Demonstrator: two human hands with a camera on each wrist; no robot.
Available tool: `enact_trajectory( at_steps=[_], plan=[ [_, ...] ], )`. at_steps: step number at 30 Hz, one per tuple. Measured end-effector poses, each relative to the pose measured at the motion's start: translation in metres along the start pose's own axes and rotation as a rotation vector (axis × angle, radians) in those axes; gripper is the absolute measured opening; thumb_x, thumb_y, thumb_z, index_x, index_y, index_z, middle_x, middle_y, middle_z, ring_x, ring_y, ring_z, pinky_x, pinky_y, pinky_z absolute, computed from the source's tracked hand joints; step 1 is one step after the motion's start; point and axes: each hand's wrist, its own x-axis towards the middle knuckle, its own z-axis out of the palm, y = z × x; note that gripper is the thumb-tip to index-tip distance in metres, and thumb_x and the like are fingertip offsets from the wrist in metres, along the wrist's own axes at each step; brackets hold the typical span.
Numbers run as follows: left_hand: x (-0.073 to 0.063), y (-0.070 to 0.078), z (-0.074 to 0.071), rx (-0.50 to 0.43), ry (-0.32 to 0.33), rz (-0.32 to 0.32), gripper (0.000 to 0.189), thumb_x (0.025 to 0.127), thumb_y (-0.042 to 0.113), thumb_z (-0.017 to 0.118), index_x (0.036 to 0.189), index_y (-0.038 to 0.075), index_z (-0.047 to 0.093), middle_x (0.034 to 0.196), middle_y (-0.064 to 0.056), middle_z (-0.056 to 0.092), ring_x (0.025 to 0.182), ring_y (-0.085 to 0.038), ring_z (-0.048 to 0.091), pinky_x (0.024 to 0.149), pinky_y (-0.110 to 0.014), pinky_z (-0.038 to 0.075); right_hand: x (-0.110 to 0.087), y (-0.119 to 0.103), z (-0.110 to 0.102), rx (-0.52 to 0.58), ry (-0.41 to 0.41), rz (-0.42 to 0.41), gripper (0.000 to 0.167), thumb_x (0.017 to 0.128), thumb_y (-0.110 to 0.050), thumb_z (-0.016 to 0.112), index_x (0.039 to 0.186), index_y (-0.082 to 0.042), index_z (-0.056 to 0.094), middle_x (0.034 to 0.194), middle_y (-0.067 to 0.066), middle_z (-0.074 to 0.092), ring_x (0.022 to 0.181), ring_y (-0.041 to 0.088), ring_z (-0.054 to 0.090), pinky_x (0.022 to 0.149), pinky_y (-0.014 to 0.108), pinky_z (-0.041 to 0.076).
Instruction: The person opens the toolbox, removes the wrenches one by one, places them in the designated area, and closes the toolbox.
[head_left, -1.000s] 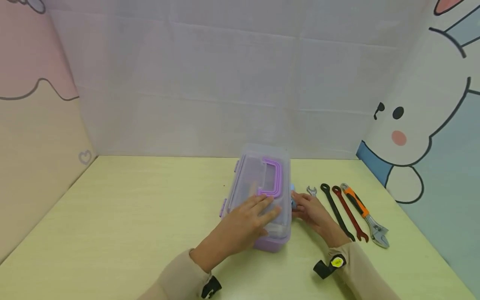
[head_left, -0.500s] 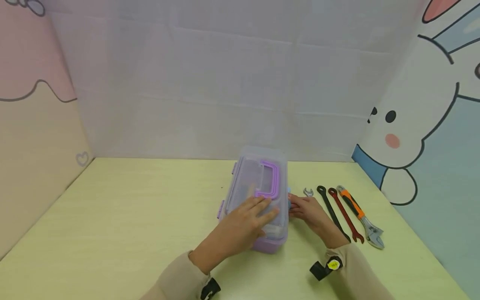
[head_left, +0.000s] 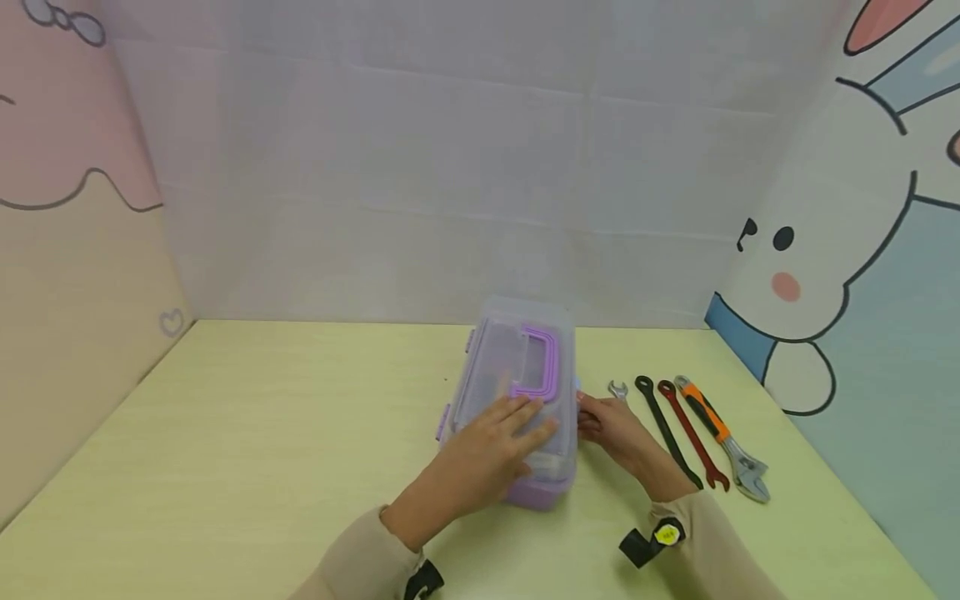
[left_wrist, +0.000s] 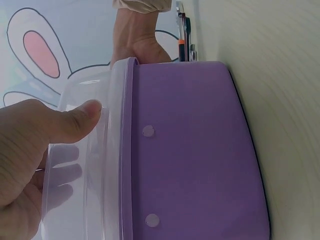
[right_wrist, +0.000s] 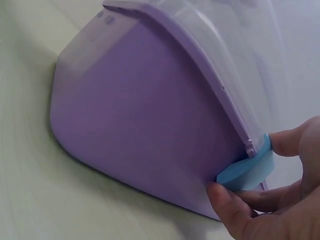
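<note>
A storage box with a purple base [head_left: 540, 495] and a clear lid [head_left: 491, 354] stands on the table, its lid down. A purple handle [head_left: 552, 367] lies folded on the lid. My left hand [head_left: 480, 457] rests on the lid's near part with fingers spread and fairly straight; in the left wrist view its thumb presses the lid's near end. At the box's right side, my right hand [head_left: 624, 435] pinches a light blue latch [right_wrist: 250, 171] between thumb and fingers. That latch sits at the lid's rim, mostly hidden in the head view.
Right of the box lie a small silver wrench [head_left: 618, 389], partly behind my right hand, a black wrench [head_left: 663, 425], a red wrench [head_left: 693, 435] and an orange-handled adjustable wrench [head_left: 723, 437]. A white backdrop [head_left: 375, 167] closes off the table's far edge.
The fingers of my right hand have shifted slightly at the latch, and less of its blue shows in the head view. My left hand stays on the lid. The head view has shifted slightly.
</note>
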Motion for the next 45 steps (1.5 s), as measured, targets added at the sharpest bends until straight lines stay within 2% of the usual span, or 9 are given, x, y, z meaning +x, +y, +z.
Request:
enact_trajectory(
  at_steps=[5, 11, 22, 26, 31, 35, 38, 41, 45],
  plan=[
    [0.000, 0.002, 0.001, 0.020, 0.007, 0.001, 0.058, 0.079, 0.029, 0.076, 0.132, 0.016, 0.057, 0.134, -0.011, 0.057, 0.127, -0.025, 0.052, 0.110, -0.034, 0.040, -0.001, 0.002, -0.003, -0.005, -0.015, -0.013, 0.055, 0.104, -0.024, 0.038, 0.124, 0.028, 0.041, 0.083, -0.009, 0.069, 0.079, 0.002, 0.066, 0.075, 0.017, 0.055],
    [-0.006, -0.003, -0.002, 0.049, 0.019, -0.025, 0.058, 0.078, 0.029, 0.078, 0.131, 0.017, 0.058, 0.133, -0.010, 0.058, 0.126, -0.024, 0.053, 0.109, -0.033, 0.041, 0.011, 0.004, 0.007, 0.018, -0.033, -0.011, 0.059, 0.103, -0.028, 0.041, 0.125, 0.026, 0.042, 0.082, -0.008, 0.069, 0.079, 0.002, 0.066, 0.076, 0.018, 0.055],
    [-0.009, -0.005, 0.002, 0.087, 0.103, -0.027, 0.060, 0.075, 0.036, 0.078, 0.128, 0.016, 0.059, 0.132, -0.008, 0.059, 0.128, -0.026, 0.051, 0.111, -0.039, 0.039, 0.013, -0.002, 0.003, -0.003, -0.028, 0.029, 0.064, 0.103, -0.030, 0.042, 0.130, 0.027, 0.034, 0.090, -0.003, 0.066, 0.085, 0.003, 0.064, 0.080, 0.018, 0.055],
    [-0.010, -0.006, 0.001, 0.054, 0.122, -0.054, 0.059, 0.074, 0.035, 0.080, 0.126, 0.017, 0.060, 0.129, -0.006, 0.060, 0.125, -0.024, 0.054, 0.109, -0.038, 0.042, 0.012, -0.003, -0.003, -0.034, -0.028, 0.007, 0.072, 0.100, -0.036, 0.048, 0.131, 0.028, 0.031, 0.094, 0.000, 0.066, 0.087, 0.003, 0.065, 0.081, 0.018, 0.055],
    [-0.011, -0.009, -0.004, 0.022, 0.089, -0.039, 0.055, 0.079, 0.036, 0.076, 0.127, 0.016, 0.059, 0.129, -0.007, 0.061, 0.123, -0.023, 0.056, 0.104, -0.033, 0.046, 0.009, -0.002, -0.012, -0.064, -0.066, -0.056, 0.081, 0.096, -0.041, 0.055, 0.127, 0.030, 0.032, 0.100, 0.005, 0.067, 0.090, 0.007, 0.066, 0.083, 0.021, 0.056],
    [-0.015, -0.017, -0.011, 0.006, 0.082, -0.057, 0.048, 0.084, 0.037, 0.071, 0.124, 0.013, 0.060, 0.125, -0.008, 0.062, 0.116, -0.022, 0.060, 0.095, -0.031, 0.053, 0.007, -0.009, -0.014, -0.140, -0.050, -0.043, 0.069, 0.097, -0.033, 0.053, 0.127, 0.027, 0.036, 0.107, 0.015, 0.065, 0.093, 0.010, 0.066, 0.088, 0.025, 0.056],
    [-0.019, -0.024, -0.019, -0.051, 0.075, -0.097, 0.045, 0.090, 0.037, 0.065, 0.125, 0.008, 0.059, 0.123, -0.009, 0.062, 0.112, -0.022, 0.062, 0.090, -0.031, 0.056, 0.007, -0.017, -0.015, -0.254, -0.016, -0.010, 0.059, 0.100, -0.027, 0.049, 0.130, 0.023, 0.037, 0.115, 0.024, 0.061, 0.098, 0.015, 0.064, 0.092, 0.030, 0.055],
    [-0.022, -0.031, -0.027, -0.116, 0.064, -0.133, 0.046, 0.093, 0.036, 0.060, 0.128, 0.006, 0.057, 0.123, -0.011, 0.062, 0.112, -0.024, 0.061, 0.091, -0.033, 0.055, 0.006, -0.024, -0.019, -0.363, -0.002, 0.008, 0.055, 0.101, -0.025, 0.048, 0.131, 0.020, 0.039, 0.123, 0.030, 0.055, 0.105, 0.025, 0.062, 0.094, 0.036, 0.054],
    [-0.024, -0.043, -0.034, -0.129, 0.072, -0.170, 0.044, 0.094, 0.033, 0.059, 0.128, 0.004, 0.057, 0.124, -0.012, 0.061, 0.115, -0.026, 0.060, 0.092, -0.036, 0.055, 0.003, -0.033, -0.029, -0.482, 0.010, 0.017, 0.054, 0.100, -0.026, 0.048, 0.132, 0.016, 0.041, 0.128, 0.033, 0.050, 0.110, 0.037, 0.058, 0.092, 0.041, 0.055]
  ],
)
